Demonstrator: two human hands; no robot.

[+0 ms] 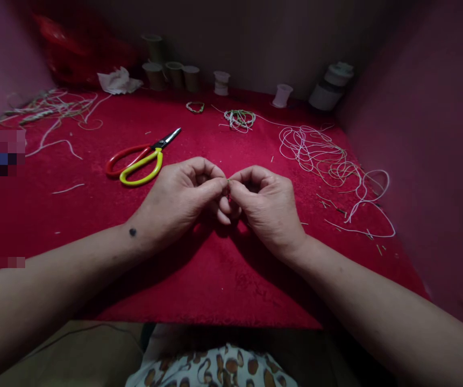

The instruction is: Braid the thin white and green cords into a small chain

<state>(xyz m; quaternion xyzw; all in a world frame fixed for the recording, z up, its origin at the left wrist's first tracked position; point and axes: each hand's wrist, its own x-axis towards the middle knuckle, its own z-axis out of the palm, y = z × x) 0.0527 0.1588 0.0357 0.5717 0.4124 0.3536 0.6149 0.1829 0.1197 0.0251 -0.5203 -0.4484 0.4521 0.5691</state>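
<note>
My left hand (193, 188) and my right hand (265, 207) meet above the middle of a red cloth. Each one pinches thumb against forefinger, and the fingertips touch or nearly touch. A tiny greenish bit shows between them, too small to name. The other fingers curl underneath, partly hidden. Just beyond my left hand lie scissors (144, 158) with one red and one yellow handle, blades pointing away. Farther back rest a small braided cord loop (195, 107) and a bundle of green and white braided cord (240, 119).
Loose white cord (315, 153) sprawls at the right among short clippings. More tangled cord (59, 110) lies at the far left. Spools (191, 79), a crumpled tissue (119, 81) and a lidded container (331, 88) line the back. The red cloth (215, 290) ends at the near edge.
</note>
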